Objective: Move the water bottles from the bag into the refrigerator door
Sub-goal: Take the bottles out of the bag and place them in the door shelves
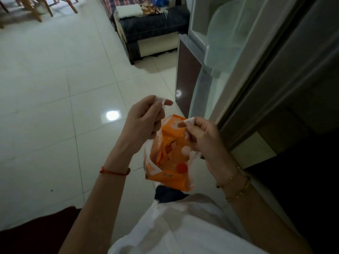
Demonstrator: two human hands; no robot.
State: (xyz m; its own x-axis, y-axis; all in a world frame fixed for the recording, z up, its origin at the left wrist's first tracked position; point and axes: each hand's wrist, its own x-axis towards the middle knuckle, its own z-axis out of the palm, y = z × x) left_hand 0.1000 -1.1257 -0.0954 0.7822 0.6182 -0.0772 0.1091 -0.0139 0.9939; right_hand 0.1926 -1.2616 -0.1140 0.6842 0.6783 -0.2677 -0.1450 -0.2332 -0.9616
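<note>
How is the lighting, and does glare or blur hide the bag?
Head view: dim, one bright glare spot on the glossy pale floor tiles; the orange-and-white plastic bag, left hand and right hand read clearly; the lower right corner is nearly black.

Glossy tiled floor (55, 88), dark sofa (152, 28), wooden chair legs (36, 10)

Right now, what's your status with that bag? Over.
Both busy: left hand and right hand each pinch the orange bag by a handle. No bottle out. Open refrigerator door at right, nothing between.
</note>
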